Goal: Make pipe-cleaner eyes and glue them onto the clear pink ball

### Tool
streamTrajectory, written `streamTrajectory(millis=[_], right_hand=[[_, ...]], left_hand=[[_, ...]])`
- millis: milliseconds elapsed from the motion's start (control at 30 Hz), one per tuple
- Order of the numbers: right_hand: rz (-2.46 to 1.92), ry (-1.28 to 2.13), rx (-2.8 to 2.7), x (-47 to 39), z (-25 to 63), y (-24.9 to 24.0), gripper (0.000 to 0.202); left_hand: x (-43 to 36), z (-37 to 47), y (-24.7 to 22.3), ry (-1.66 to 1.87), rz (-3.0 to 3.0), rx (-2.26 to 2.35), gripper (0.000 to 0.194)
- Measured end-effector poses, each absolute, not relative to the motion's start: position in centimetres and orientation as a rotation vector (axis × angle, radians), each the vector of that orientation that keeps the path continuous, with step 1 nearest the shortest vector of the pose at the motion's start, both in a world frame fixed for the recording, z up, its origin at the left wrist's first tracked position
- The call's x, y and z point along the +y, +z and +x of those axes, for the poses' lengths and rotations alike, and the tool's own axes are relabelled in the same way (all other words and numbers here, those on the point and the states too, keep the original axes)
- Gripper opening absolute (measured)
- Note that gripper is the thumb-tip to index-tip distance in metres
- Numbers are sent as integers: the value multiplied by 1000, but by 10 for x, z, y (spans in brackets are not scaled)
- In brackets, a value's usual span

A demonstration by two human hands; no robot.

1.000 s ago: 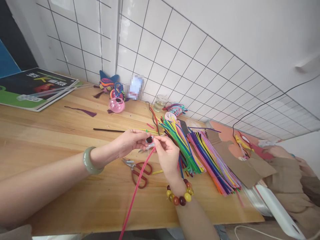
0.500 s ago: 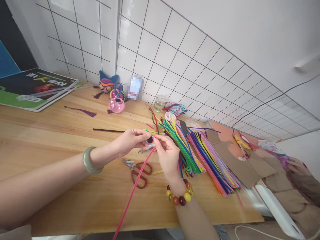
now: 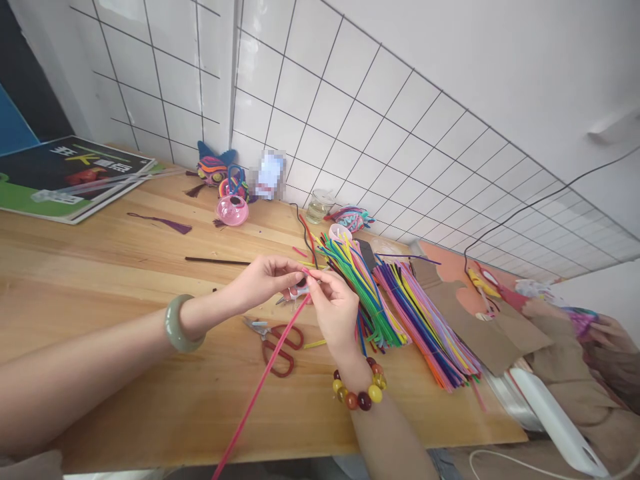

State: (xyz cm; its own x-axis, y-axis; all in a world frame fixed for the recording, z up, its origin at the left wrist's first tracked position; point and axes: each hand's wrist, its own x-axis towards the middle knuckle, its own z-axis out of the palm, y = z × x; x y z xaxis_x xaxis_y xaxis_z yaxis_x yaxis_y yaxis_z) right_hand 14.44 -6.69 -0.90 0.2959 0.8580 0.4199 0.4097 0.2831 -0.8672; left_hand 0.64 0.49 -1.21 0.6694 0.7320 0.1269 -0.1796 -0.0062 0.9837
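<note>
A long pink pipe cleaner (image 3: 264, 377) trails from my fingertips down past the table's front edge. My left hand (image 3: 267, 283) is closed in a pinch at its upper end. My right hand (image 3: 335, 303) pinches the same strand just beside it, fingertips almost touching the left ones. Between the two hands a small dark piece (image 3: 301, 283) shows, mostly covered by fingers. Behind the hands a pointed metal tip (image 3: 281, 300) peeks out. Below them lie red-handled scissors (image 3: 280, 350), blades slightly apart.
Bundles of coloured pipe cleaners, one largely green (image 3: 367, 300) and one mixed (image 3: 427, 323), lie to the right. Farther back are a pink bowl-like container (image 3: 233, 211), a glass (image 3: 321, 206) and a purple tassel (image 3: 173, 224). Another person's hand (image 3: 613, 332) is at far right.
My left thumb and fingers have shifted slightly over the dark piece, covering more of it. The trailing pink strand swings a little left. At far right, the other person's hand and purple item moved.
</note>
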Motion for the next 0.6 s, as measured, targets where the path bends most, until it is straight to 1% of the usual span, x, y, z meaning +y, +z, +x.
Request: streamTrajectory(millis=[300,600], right_hand=[[-1329,436,-1328,-68,144,-8,18],[-1310,425,-1367,-67,144,-7,17]], left_hand=[[4,6,-9,750,1339,534,23],[7,2,-7,708,1331,529,31]])
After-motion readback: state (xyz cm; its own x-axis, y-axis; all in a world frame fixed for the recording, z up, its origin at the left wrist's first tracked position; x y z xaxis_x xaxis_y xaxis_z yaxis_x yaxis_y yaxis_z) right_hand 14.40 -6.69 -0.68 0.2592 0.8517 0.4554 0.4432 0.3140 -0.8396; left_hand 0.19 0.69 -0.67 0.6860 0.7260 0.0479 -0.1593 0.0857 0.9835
